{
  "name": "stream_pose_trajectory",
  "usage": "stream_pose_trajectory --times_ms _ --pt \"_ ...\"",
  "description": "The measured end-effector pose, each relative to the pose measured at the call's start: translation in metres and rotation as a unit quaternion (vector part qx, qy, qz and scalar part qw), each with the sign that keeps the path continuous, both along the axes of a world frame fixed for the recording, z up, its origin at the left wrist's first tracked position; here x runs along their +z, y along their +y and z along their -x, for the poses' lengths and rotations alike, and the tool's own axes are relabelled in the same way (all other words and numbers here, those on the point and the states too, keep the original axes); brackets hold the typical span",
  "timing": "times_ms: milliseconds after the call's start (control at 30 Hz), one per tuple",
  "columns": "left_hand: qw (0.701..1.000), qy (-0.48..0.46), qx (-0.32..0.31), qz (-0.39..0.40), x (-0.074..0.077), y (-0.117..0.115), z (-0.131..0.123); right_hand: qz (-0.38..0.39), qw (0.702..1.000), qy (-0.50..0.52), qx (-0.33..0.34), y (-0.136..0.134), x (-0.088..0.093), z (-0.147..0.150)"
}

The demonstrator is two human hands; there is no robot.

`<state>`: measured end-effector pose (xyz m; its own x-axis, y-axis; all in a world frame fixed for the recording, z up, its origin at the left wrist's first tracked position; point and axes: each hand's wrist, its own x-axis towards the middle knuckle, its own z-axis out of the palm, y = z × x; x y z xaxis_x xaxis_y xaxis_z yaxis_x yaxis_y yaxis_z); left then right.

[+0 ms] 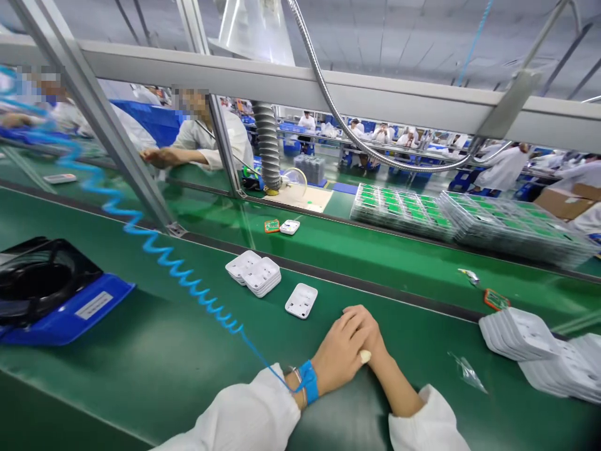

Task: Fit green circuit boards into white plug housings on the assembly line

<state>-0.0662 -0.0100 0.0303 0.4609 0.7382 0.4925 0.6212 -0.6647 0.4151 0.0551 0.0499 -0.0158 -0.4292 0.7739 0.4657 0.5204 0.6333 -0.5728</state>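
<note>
My left hand (pixel 339 349), with a blue wrist strap (pixel 308 382) at its wrist, lies over my right hand (pixel 374 338), its fingers closed round it. Most of the right hand's fingers are hidden beneath. A pale finger cot (pixel 365 356) shows on a digit where the hands meet. Both rest low over the green bench, and no part shows in them. Just beyond, a single white plastic housing (pixel 301 301) lies flat, holes upward. Left of it stand two short, touching stacks of similar white housings (pixel 261 275).
A coiled blue cord (pixel 173 263) runs to the strap. More white housings (pixel 530 335) are stacked at right, near a small clear bag (pixel 469 374). An orange-edged green board (pixel 496 299) lies beyond. A blue bin (pixel 107 307) sits left; trays of boards (pixel 399 210) stand across.
</note>
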Motion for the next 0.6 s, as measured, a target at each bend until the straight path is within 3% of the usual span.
stream_pose_trajectory --times_ms 200,367,600 --pt "0.999 -0.011 0.02 0.038 -0.001 0.002 -0.001 0.01 0.999 -0.033 -0.019 0.004 -0.001 0.002" --pt "0.998 -0.027 0.036 0.048 -0.004 0.001 -0.001 0.03 0.997 -0.058 -0.046 -0.001 0.012 0.005" --pt "0.992 -0.07 0.05 0.089 -0.012 0.005 0.003 0.039 0.996 -0.075 -0.025 -0.007 0.027 0.002"
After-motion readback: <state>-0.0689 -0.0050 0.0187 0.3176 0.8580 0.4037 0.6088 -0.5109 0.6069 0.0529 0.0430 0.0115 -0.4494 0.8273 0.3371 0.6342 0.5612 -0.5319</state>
